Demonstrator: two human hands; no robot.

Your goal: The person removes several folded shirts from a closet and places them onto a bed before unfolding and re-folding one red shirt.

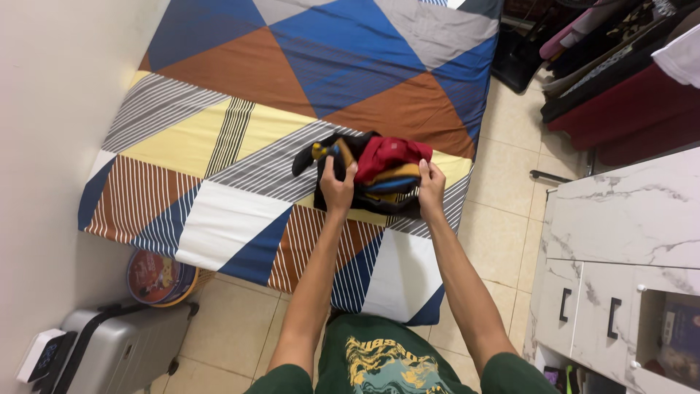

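Observation:
A small stack of folded clothes (379, 175) lies near the front edge of the bed (240, 138): black at the bottom, yellow and blue layers, a red piece on top. A black sleeve with a yellow stripe trails off to the left. My left hand (337, 188) grips the stack's left side, fingers closed on the black cloth. My right hand (431, 188) holds the stack's right side.
The bed wears a sheet of blue, brown, yellow and striped triangles. A grey suitcase (117, 346) and a round tin (154, 277) sit on the tiled floor at left. A white marble-look cabinet (620, 248) stands right; hanging clothes (620, 80) fill the upper right.

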